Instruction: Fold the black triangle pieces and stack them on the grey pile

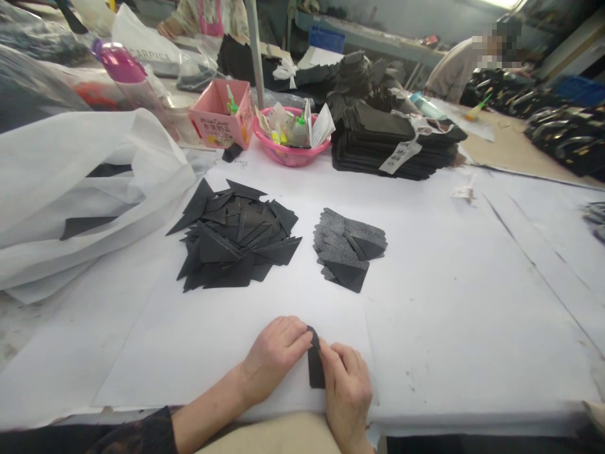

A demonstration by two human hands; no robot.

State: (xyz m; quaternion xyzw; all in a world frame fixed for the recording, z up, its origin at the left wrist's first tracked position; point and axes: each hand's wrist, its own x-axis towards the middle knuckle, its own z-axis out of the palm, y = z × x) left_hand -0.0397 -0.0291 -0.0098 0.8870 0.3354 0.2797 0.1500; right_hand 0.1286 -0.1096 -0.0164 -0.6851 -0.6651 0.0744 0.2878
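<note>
Near the table's front edge, a small black piece [316, 369] lies between my two hands. My left hand [278, 353] has its fingers closed on the piece's upper left corner. On the right side, my right hand [346, 384] pinches the upper right edge between thumb and fingers. Beyond my left hand is a loose heap of black pieces [236, 243], many of them pointed. A smaller overlapping group of grey and black pieces [347, 246] lies to the right of that heap.
A white bag [155, 145] holding black pieces is at the left. Behind the heaps stand a pink box [220, 116], a pink basin [290, 157] with small bottles, and a tied black stack [373, 135]. Two people [454, 69] are across the table.
</note>
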